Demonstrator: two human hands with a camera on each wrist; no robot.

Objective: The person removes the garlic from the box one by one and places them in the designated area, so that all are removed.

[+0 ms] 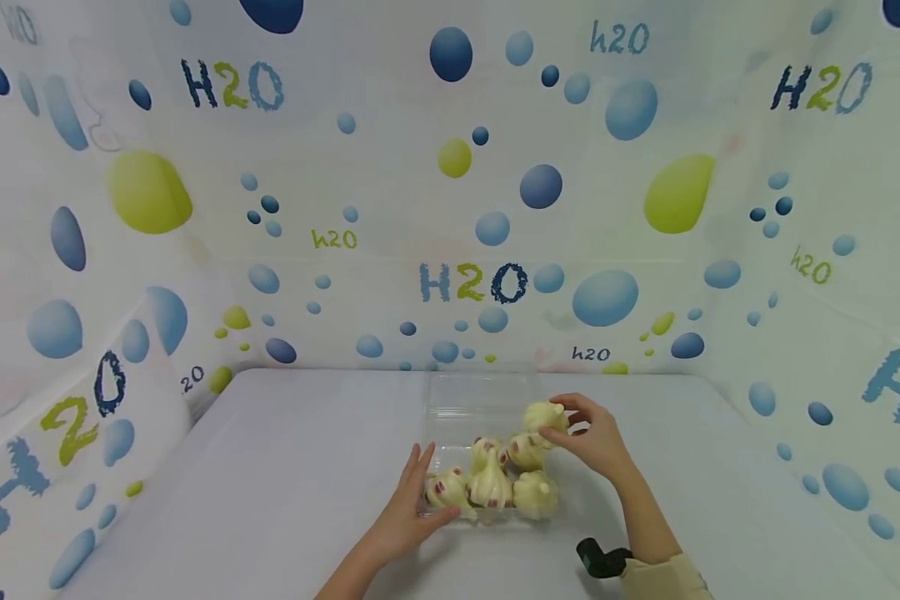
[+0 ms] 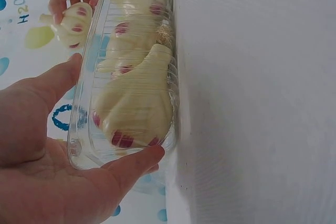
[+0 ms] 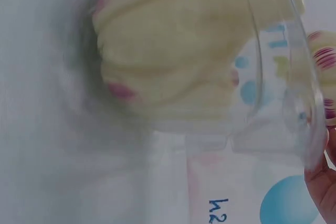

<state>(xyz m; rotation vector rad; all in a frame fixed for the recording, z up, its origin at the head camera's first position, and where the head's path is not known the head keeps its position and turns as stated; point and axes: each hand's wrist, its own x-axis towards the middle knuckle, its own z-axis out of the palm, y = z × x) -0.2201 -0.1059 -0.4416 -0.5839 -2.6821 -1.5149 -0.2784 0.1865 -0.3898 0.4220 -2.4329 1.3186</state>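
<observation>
The left hand (image 1: 407, 508), fingers spread wide, touches the box (image 1: 452, 455), seemingly steadying it, while the right hand (image 1: 597, 438) pinches a garlic (image 1: 543, 416).

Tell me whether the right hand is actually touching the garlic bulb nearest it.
Touching. The head view shows it: the right hand pinches the garlic bulb, its thumb overlapping the bulb's lower edge.
</observation>
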